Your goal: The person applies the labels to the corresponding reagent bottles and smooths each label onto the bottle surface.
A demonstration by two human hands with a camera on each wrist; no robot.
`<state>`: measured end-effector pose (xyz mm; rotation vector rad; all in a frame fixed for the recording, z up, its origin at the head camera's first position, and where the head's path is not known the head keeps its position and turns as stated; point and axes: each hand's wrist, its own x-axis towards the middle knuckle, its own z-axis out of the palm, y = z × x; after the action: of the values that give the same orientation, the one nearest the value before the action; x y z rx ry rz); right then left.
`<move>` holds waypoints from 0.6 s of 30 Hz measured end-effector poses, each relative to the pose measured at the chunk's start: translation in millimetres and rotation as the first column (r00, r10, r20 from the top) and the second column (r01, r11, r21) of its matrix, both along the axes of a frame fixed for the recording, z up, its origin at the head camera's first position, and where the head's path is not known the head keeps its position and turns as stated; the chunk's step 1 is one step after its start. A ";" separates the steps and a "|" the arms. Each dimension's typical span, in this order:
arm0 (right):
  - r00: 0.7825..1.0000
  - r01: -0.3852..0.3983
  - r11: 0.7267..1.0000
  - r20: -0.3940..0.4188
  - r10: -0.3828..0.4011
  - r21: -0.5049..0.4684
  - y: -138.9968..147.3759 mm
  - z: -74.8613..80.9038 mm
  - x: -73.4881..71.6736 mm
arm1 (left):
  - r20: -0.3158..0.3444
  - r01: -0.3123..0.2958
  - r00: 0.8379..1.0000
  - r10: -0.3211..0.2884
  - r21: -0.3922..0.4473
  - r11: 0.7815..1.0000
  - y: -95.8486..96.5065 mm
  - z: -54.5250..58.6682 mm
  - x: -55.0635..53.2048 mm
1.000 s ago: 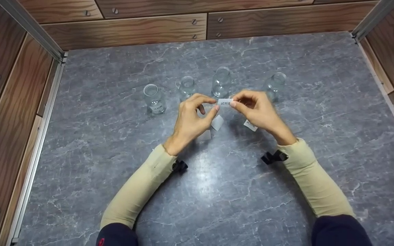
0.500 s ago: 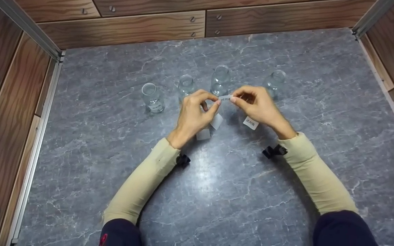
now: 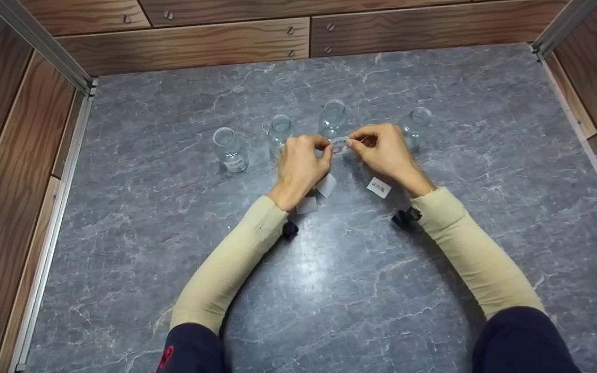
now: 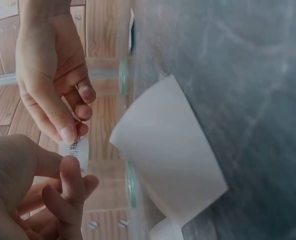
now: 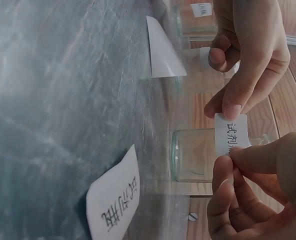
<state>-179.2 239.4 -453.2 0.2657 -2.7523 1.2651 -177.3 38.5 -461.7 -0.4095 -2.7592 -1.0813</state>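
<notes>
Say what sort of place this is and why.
Probably an enclosed workspace: wood-patterned panels stand round three sides of the grey tabletop, metal posts mark its two far corners, and four glass jars stand on it.

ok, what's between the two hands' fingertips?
One white label with dark characters, pinched by the left hand and the right hand; head and both wrist views show it.

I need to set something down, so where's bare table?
Bare tabletop lies between the sleeves, nearer than the wrist cameras; left of the leftmost jar, to the metal rail; and behind the jars, to the back wall. It's crowded around the hands, among paper labels and jars.
</notes>
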 end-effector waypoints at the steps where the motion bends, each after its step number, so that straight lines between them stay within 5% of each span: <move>1: 1.000 0.007 1.000 0.003 -0.007 0.003 -0.3 -0.4 -1.2 | 0.006 -0.005 1.000 0.005 -0.002 1.000 1.0 0.0 -1.2; 18: 1.000 0.024 0.999 -0.012 -0.024 -0.024 -2.3 -6.4 -12.2 | -0.026 -0.048 0.999 0.048 -0.007 0.999 8.6 -5.2 -11.6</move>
<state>-191.5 237.1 -459.5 0.2371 -2.7202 1.2853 -188.9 47.0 -466.8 -0.3543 -2.7365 -1.0468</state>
